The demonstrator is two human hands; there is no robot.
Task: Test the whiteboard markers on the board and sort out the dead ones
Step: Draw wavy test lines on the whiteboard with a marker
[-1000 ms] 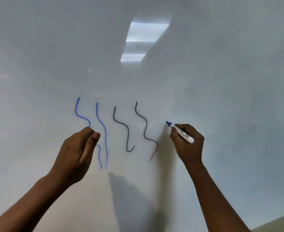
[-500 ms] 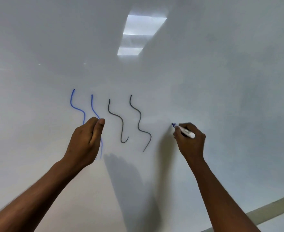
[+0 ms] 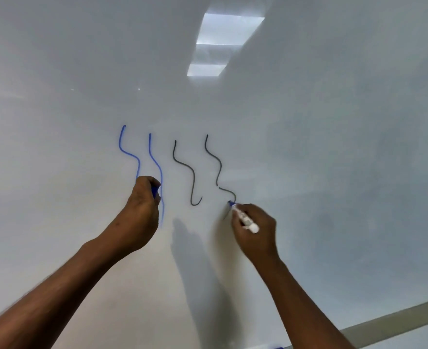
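A white board fills the head view. On it are two blue wavy lines and two black wavy lines. My right hand grips a white marker with a blue tip; the tip touches the board at the lower end of the rightmost black line. My left hand is a fist resting against the board over the blue lines, with a blue cap showing between its fingers.
The board's lower frame runs across the bottom right corner. A small blue object shows at the bottom edge. A ceiling light reflects on the upper board.
My right hand has moved left with the marker, from the bare board to the end of the rightmost black line. The blue cap now shows in my left fist.
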